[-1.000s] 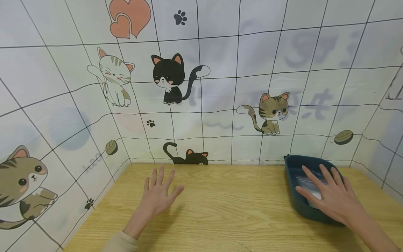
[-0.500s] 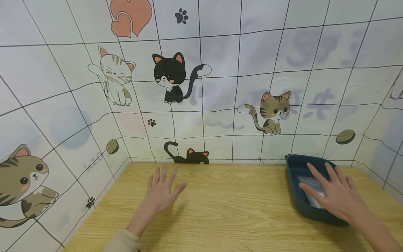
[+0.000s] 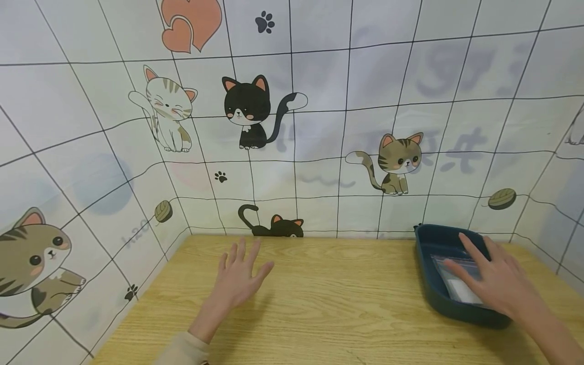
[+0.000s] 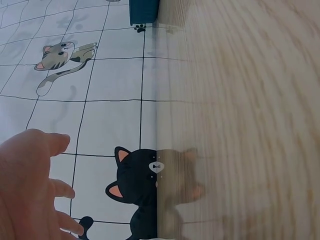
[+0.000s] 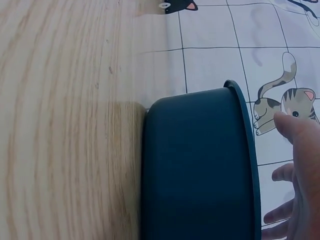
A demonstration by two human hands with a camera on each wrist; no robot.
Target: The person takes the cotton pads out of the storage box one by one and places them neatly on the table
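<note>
Here the right hand (image 3: pixel 502 284) hovers over the blue bin (image 3: pixel 474 315), thumb and fingers apart; inside lies a clear packet (image 3: pixel 458 289), the bin on the desk (image 3: pixel 342 294), near the cat-print wall (image 3: pixel 319 147), while leftward the left hand (image 3: pixel 237 279) hangs above the desk, fingers fanned out

No text can be read
Blurred purple characters (image 3: pixel 466 148) stand on the gridded wall covering (image 3: pixel 315 137), towards the right — a smaller pale string (image 3: pixel 137 234) stands at left.
</note>
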